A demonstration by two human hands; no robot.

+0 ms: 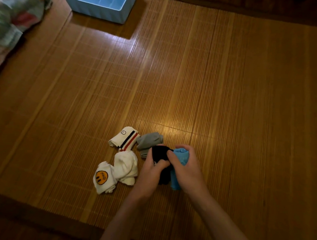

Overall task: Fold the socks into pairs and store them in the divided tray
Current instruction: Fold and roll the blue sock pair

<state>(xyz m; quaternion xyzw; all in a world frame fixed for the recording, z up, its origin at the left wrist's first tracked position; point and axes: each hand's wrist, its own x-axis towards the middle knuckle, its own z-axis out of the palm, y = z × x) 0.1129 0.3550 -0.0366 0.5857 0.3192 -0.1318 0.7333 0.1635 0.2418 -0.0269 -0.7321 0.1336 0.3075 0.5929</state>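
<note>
**Inspector:** Socks (126, 164): where are they?

**Me:** All on the brown slatted bamboo mat (225, 98), clustered at 6 o'clock of the view. I am holding two, a black knit sock (160, 154) and a light blue knit sock (182, 156). They touch, with the black one at 9 o'clock of the blue.

**Inspector:** Fingers?

**Me:** My left hand (152, 171) curls round the black sock. My right hand (188, 170) wraps the blue one, with its thumb lying over onto the black.

**Inspector:** The loose items?

**Me:** A crumpled grey sock (149, 141) lies at 12 o'clock of my left hand, touching the black sock. A white ribbed sock with black and red stripes (125, 138) is at 9 o'clock of the grey. A white sock bundle with a yellow smiley face (102, 176) is at 9 o'clock of my left hand.

**Inspector:** Tray?

**Me:** The light blue rectangular tray (98, 12) is at 11 o'clock, at the view's top edge and well apart from the socks. It is cut off, so I cannot tell its compartments. Blurred patterned fabric (4, 26) lies at 10 o'clock.
</note>
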